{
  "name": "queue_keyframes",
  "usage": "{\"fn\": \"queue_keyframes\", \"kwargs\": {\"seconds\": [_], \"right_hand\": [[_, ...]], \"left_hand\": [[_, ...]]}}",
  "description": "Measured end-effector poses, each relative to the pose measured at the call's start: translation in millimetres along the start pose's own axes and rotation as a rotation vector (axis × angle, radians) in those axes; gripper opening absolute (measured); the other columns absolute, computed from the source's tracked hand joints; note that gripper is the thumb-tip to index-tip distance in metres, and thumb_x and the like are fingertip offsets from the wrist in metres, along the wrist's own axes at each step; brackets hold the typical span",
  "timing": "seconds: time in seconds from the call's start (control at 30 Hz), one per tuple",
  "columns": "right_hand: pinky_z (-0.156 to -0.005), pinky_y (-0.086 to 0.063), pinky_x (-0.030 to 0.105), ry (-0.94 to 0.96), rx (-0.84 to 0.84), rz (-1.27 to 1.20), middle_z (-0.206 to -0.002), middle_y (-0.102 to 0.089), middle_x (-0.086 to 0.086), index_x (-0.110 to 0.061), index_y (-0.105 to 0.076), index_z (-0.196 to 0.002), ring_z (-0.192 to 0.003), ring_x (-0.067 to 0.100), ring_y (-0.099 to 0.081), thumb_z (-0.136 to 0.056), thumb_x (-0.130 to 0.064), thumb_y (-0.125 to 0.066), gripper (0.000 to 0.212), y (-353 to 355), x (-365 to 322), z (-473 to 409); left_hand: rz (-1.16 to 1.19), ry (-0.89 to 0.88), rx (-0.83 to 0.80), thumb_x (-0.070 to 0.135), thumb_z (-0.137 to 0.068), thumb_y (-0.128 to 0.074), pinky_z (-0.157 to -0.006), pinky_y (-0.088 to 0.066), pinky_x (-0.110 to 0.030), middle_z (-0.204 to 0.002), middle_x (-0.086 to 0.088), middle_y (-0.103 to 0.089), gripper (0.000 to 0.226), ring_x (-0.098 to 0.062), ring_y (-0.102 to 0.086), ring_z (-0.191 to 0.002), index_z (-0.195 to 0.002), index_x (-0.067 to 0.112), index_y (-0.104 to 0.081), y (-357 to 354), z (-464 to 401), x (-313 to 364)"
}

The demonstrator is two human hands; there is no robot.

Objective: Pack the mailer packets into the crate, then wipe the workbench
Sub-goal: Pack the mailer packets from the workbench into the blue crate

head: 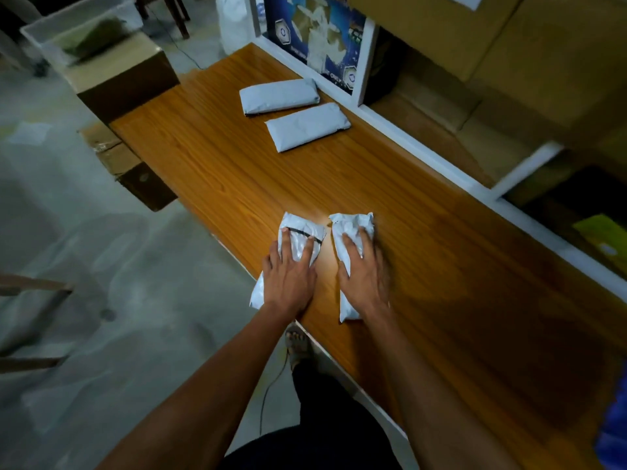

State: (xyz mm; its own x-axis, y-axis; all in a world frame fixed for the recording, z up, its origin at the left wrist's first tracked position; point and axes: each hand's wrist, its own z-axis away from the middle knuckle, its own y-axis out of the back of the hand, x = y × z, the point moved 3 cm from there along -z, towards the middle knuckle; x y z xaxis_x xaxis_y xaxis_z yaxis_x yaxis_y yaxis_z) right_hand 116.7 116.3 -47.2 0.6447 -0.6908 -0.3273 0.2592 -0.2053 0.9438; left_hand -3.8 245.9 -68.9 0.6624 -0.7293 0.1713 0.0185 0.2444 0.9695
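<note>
Each hand's fingers lie flat, grasping nothing, left hand (288, 269) and right hand (363, 269) pressing separate packets (300, 239) whose long axes run near-to-far, the crate (84, 28) far left.

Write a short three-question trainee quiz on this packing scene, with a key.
1. How many packets lie on the bench?
2. True or false: the crate stands on the bench.
3. The left hand rests on: A) a packet B) a box C) bare wood?

Key: 1. Four: far packet, second packet, left packet, right packet under the right hand. 2. False. 3. A.
</note>
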Motion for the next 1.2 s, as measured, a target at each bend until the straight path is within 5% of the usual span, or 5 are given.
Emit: {"fn": "queue_keyframes", "kwargs": {"seconds": [0.27, 0.47, 0.73, 1.0, 1.2], "right_hand": [[-0.108, -0.049, 0.052, -0.139, 0.092, -0.092, -0.163, -0.042, 0.012, -0.022, -0.055, -0.151, -0.142, 0.036, -0.048, -0.092, -0.026, -0.070, 0.061, 25, 70, 166], [-0.115, -0.044, 0.050, -0.339, 0.097, -0.119, -0.164, -0.041, 0.010, -0.018, -0.051, -0.155, -0.148, 0.032, -0.043, -0.095, -0.029, -0.068, 0.064, 73, 115, 271], [-0.114, -0.044, 0.046, -0.497, 0.297, -0.157, -0.169, -0.033, 0.000, -0.029, -0.043, -0.160, -0.148, 0.029, -0.042, -0.095, -0.034, -0.064, 0.068, 193, 176, 352], [-0.114, -0.043, 0.038, -0.578, 0.650, -0.197, -0.156, -0.052, 0.009, -0.018, -0.061, -0.147, -0.141, 0.028, -0.050, -0.084, -0.031, -0.063, 0.064, 314, 274, 433], [-0.105, -0.051, 0.045, -0.641, 0.668, -0.141, -0.154, -0.052, 0.010, -0.022, -0.060, -0.148, -0.137, 0.032, -0.053, -0.089, -0.018, -0.069, 0.059, 359, 382, 474]], "left_hand": [[-0.035, -0.191, -0.090, 0.044, -0.104, -0.050, -0.111, -0.037, -0.061, -0.171, -0.026, -0.021, 0.063, -0.051, -0.034, -0.146, -0.164, 0.037, -0.033, -14, 133, 76], [0.011, -0.362, -0.132, 0.053, -0.106, -0.040, -0.108, -0.041, -0.055, -0.170, -0.022, -0.028, 0.057, -0.047, -0.042, -0.139, -0.162, 0.039, -0.035, -15, 220, 163], [0.140, -0.590, -0.004, 0.057, -0.103, -0.029, -0.094, -0.052, -0.053, -0.165, -0.021, -0.039, 0.060, -0.051, -0.055, -0.123, -0.159, 0.040, -0.045, 33, 267, 293], [0.271, -0.737, 0.155, 0.052, -0.107, -0.041, -0.101, -0.048, -0.053, -0.168, -0.017, -0.036, 0.055, -0.048, -0.052, -0.127, -0.161, 0.039, -0.041, 78, 308, 456], [0.187, -0.797, 0.157, 0.051, -0.105, -0.043, -0.104, -0.047, -0.057, -0.169, -0.017, -0.031, 0.059, -0.051, -0.047, -0.134, -0.162, 0.039, -0.035, 70, 333, 582]]}}
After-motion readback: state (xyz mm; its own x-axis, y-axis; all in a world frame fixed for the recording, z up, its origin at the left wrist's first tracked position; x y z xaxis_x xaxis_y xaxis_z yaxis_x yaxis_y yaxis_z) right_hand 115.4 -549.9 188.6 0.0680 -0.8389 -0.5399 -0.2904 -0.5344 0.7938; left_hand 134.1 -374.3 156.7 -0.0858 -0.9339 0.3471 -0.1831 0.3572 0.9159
